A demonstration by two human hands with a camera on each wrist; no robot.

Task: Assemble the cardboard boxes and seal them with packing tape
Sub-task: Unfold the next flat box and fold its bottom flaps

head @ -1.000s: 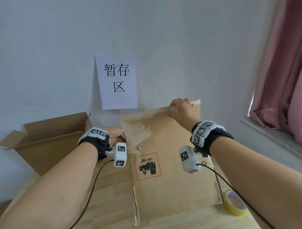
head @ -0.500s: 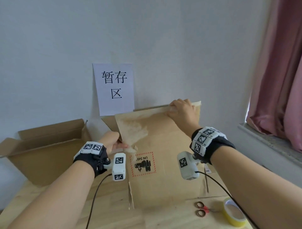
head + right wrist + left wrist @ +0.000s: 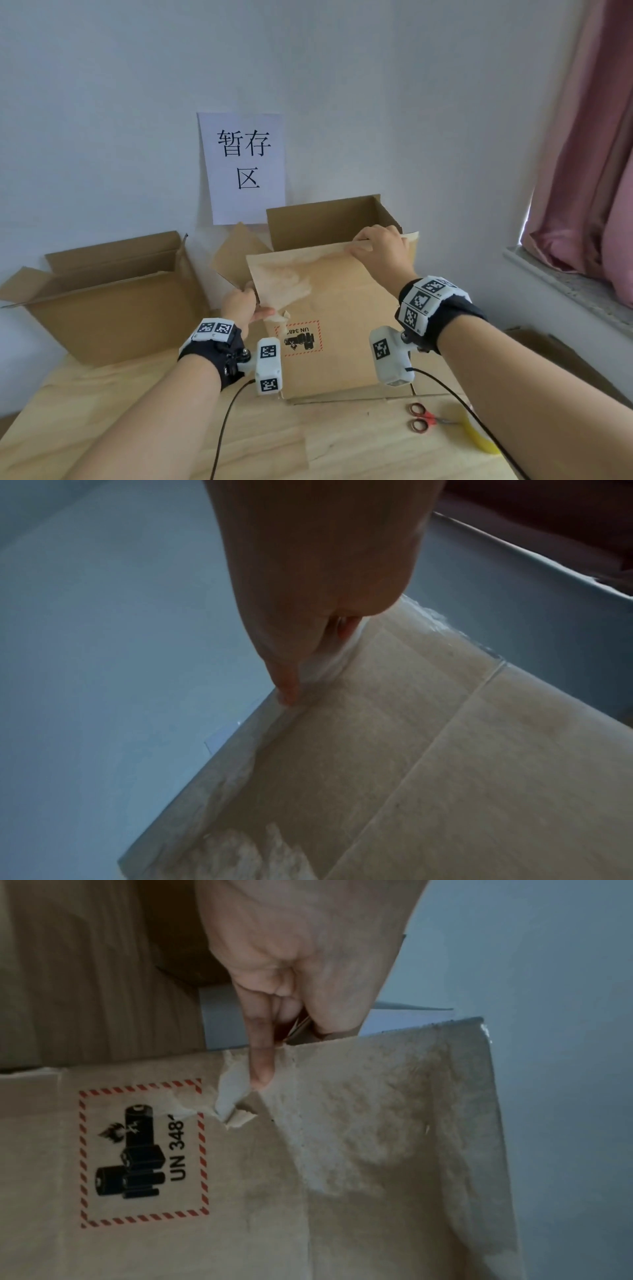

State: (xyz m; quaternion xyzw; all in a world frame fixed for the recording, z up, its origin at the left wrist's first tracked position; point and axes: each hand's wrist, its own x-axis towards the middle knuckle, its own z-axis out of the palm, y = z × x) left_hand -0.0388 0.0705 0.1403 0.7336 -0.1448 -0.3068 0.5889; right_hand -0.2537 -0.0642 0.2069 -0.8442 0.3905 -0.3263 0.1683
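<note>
A brown cardboard box (image 3: 342,342) with a red-bordered battery label (image 3: 298,339) stands upright on the wooden table, opened into a tube, its far wall (image 3: 322,219) showing behind. My left hand (image 3: 245,305) grips the near panel's left edge, thumb in front (image 3: 262,1064), next to torn tape scraps (image 3: 232,1096). My right hand (image 3: 376,246) pinches the top flap's upper edge near its right corner (image 3: 287,691). The flap (image 3: 394,723) bears pale tape residue. A yellow tape roll (image 3: 479,442) lies at the table's right, partly behind my right arm.
An open cardboard box (image 3: 106,294) stands at the back left against the wall. Red-handled scissors (image 3: 421,418) lie in front of the held box. A paper sign (image 3: 245,168) hangs on the wall. Pink curtain (image 3: 589,154) and window sill (image 3: 565,284) are to the right.
The flattened box has been raised upright and pulled open, so its far wall now shows. My left hand moved from behind the panel to grip its left edge. Scissors came into view.
</note>
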